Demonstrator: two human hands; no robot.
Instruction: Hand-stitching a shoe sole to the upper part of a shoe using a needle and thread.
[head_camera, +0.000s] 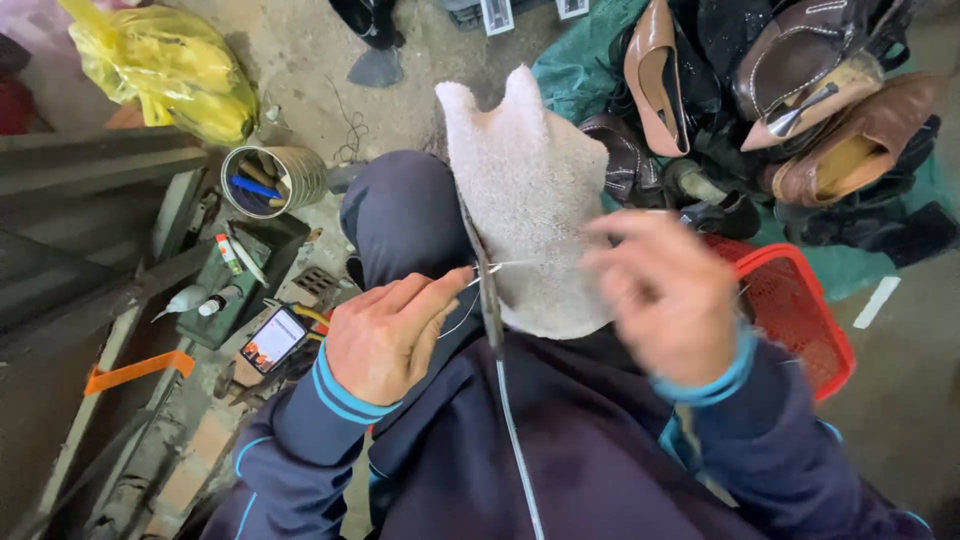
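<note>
Head view, looking down past the person's dark blue jacket (520, 450) to a concrete floor (300, 50).

Largest items first. A heap of worn shoes (800, 110), brown, tan and black, lies on a green cloth at upper right, with a red mesh basket (800, 310) just beside the right forearm. A yellow plastic bag (170, 70) sits at upper left.

The work piece is a pale fleecy boot (530, 190). It rests across the raised knee, sole edge toward the body, between the 2 hands. Judgement: the upper is soft and light and will fold under pressure; the dark sole edge is the stiffer part, so the firmest hold is along that edge, close to the seam.

The left hand (385, 335) has its fingers closed in a pinch, thumb against forefinger, at a thin pale thread (505, 266) that runs across the seam. Whether a needle is also in the pinch cannot be told. The right hand (665, 295) is motion-blurred just beside the boot; its fingers look loosely curled, but whether they hold anything cannot be told.

Smaller items at left: a metal tin (270, 178) holding tools, a green tray (250, 280) with small tubes and bottles, and a phone (273, 340) with a lit screen.
</note>
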